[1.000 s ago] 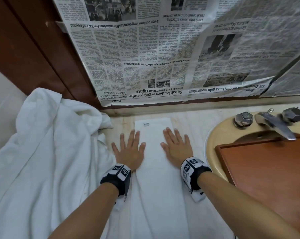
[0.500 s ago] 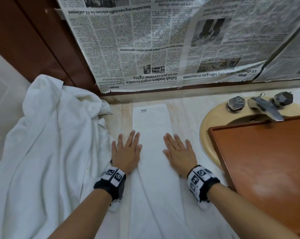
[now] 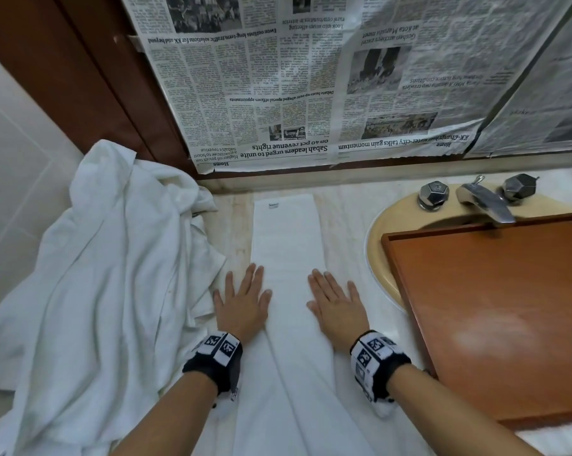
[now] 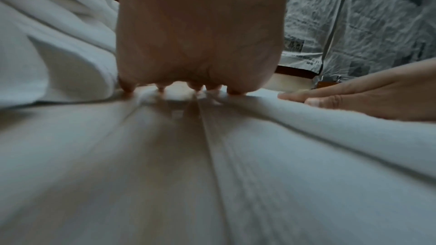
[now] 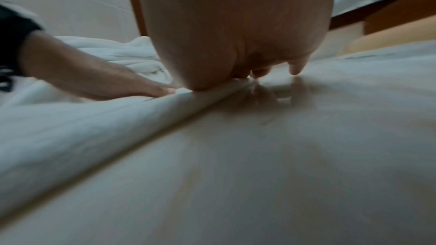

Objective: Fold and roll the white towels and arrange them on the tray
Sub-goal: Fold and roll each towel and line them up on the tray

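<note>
A white towel [image 3: 286, 245] folded into a long narrow strip lies on the marble counter, running from the wall toward me. My left hand [image 3: 243, 299] presses flat on its left edge, fingers straight. My right hand [image 3: 335, 302] presses flat on its right edge, fingers straight too. In the left wrist view the left hand [image 4: 200, 44] rests on the towel [image 4: 283, 156] with the right hand [image 4: 354, 96] beside it. The right wrist view has the right hand [image 5: 235, 34] on the towel's fold [image 5: 118, 128]. A wooden tray [image 3: 495, 311] sits over the sink at right.
A heap of crumpled white towels [image 3: 90, 291] fills the counter at left. The beige sink rim [image 3: 381, 258] and metal tap [image 3: 485, 202] with two knobs lie under and behind the tray. Newspaper [image 3: 311, 87] covers the wall behind.
Both flat hands have slid along the towel strip toward me, away from the wall, leaving more of its far end uncovered.
</note>
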`<action>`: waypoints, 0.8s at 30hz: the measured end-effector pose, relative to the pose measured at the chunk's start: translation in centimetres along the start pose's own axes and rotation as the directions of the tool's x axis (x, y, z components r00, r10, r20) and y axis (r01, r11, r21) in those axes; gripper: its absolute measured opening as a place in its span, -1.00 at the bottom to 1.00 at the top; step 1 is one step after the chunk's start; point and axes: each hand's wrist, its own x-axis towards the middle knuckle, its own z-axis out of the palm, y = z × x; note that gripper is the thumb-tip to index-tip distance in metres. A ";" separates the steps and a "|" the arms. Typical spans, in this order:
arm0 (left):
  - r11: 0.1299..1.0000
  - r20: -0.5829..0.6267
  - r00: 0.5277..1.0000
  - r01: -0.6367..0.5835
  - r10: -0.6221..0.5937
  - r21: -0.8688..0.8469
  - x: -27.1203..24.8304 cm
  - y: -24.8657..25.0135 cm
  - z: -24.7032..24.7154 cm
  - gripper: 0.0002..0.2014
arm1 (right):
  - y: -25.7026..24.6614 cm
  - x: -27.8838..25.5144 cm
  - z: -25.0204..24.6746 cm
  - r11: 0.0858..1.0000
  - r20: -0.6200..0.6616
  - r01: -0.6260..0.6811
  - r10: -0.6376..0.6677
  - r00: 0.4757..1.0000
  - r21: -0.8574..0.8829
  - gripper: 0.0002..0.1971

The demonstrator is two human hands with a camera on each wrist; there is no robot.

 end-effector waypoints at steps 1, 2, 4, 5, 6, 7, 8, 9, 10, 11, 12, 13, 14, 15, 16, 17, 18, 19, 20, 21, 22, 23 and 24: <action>1.000 -0.005 1.000 0.013 -0.013 0.004 0.0 0.3 0.0 -0.42 | 0.7 0.4 -0.4 1.000 -0.022 0.002 -0.002 1.000 -0.005 -0.30; 1.000 0.004 1.000 0.030 -0.030 0.002 0.3 0.4 -0.1 -0.41 | 1.1 1.1 -0.7 1.000 -0.037 -0.007 0.007 0.999 -0.001 -0.38; 0.998 0.010 0.998 0.058 -0.058 -0.007 0.5 1.1 -0.2 -0.41 | 1.8 1.9 -1.4 0.999 -0.047 -0.030 0.031 0.998 0.029 -0.45; 0.997 0.002 0.997 0.072 -0.072 -0.024 0.6 1.5 -0.3 -0.42 | 2.0 2.2 -1.6 0.999 -0.044 -0.035 0.037 0.998 0.040 -0.46; 0.996 -0.013 0.997 0.079 -0.080 -0.043 0.7 1.8 -0.5 -0.43 | 2.0 2.3 -1.7 0.998 -0.047 -0.041 0.043 0.998 0.052 -0.46; 0.995 -0.036 0.996 0.081 -0.084 -0.066 0.5 1.9 -0.7 -0.43 | 2.0 2.3 -1.7 0.996 -0.061 -0.044 0.049 0.997 0.073 -0.46; 0.992 -0.073 0.994 0.076 -0.084 -0.098 0.3 2.0 -0.9 -0.44 | 1.9 2.0 -1.7 0.994 -0.098 -0.047 0.057 0.994 0.099 -0.46; 0.987 -0.112 0.990 0.065 -0.082 -0.144 -0.2 2.0 -1.0 -0.46 | 1.6 1.4 -1.8 0.989 -0.143 -0.046 0.066 0.988 0.142 -0.47; 0.978 -0.150 0.985 0.052 -0.084 -0.201 -0.8 1.9 -1.0 -0.49 | 1.1 0.3 -1.8 0.979 -0.192 -0.027 0.066 0.979 0.202 -0.49; 0.965 -0.185 0.979 0.035 -0.085 -0.261 -1.4 1.8 -1.0 -0.52 | 0.5 -0.9 -1.8 0.965 -0.245 0.014 0.052 0.968 0.262 -0.51; 0.950 -0.205 0.975 0.016 -0.084 -0.312 -2.1 1.6 -0.8 -0.54 | -0.2 -2.5 -1.5 0.951 -0.276 0.050 0.037 0.960 0.304 -0.53; 0.938 -0.205 0.976 0.003 -0.079 -0.346 -2.8 1.5 -0.6 -0.54 | -1.0 -4.1 -1.1 0.941 -0.280 0.075 0.021 0.960 0.330 -0.50; 0.935 -0.190 0.980 -0.012 -0.059 -0.353 -3.2 1.4 -0.3 -0.55 | -1.8 -5.7 -0.5 0.933 -0.264 0.080 0.017 0.964 0.352 -0.44; 0.942 -0.165 0.986 -0.032 -0.025 -0.334 -3.5 1.4 -0.1 -0.55 | -2.5 -7.1 0.3 0.924 -0.234 0.065 0.027 0.972 0.376 -0.40; 0.949 -0.140 0.990 -0.049 0.006 -0.310 -3.5 1.4 0.1 -0.56 | -3.1 -8.2 1.1 0.921 -0.192 0.033 0.046 0.980 0.388 -0.42; 0.955 -0.116 0.993 -0.063 0.030 -0.291 -3.4 1.4 0.2 -0.58 | -3.6 -9.1 1.7 0.925 -0.155 -0.004 0.068 0.986 0.380 -0.48; 0.958 -0.099 0.994 -0.071 0.045 -0.277 -3.2 1.4 0.1 -0.60 | -4.0 -9.8 2.2 0.933 -0.128 -0.047 0.099 0.987 0.358 -0.56; 0.960 -0.095 0.994 -0.076 0.052 -0.271 -3.0 1.3 -0.1 -0.64 | -4.5 -10.4 2.5 0.938 -0.115 -0.081 0.126 0.985 0.337 -0.63; 0.959 -0.098 0.994 -0.070 0.045 -0.276 -2.7 1.3 -0.3 -0.67 | -4.8 -10.7 2.5 0.939 -0.106 -0.111 0.154 0.982 0.327 -0.72; 0.954 -0.098 0.995 -0.064 0.037 -0.294 -2.5 1.2 -0.6 -0.69 | -5.2 -11.0 2.2 0.933 -0.101 -0.145 0.187 0.977 0.330 -0.79; 0.945 -0.094 0.995 -0.058 0.029 -0.322 -2.3 1.0 -0.8 -0.71 | -5.6 -11.3 1.9 0.920 -0.090 -0.176 0.220 0.971 0.350 -0.82; 0.934 -0.084 0.996 -0.055 0.027 -0.352 -2.2 0.7 -1.1 -0.73 | -6.1 -11.7 1.5 0.904 -0.078 -0.199 0.245 0.966 0.378 -0.80; 0.925 -0.071 0.997 -0.056 0.032 -0.376 -2.2 0.4 -1.3 -0.76 | -6.6 -12.0 1.2 0.889 -0.071 -0.213 0.263 0.962 0.405 -0.79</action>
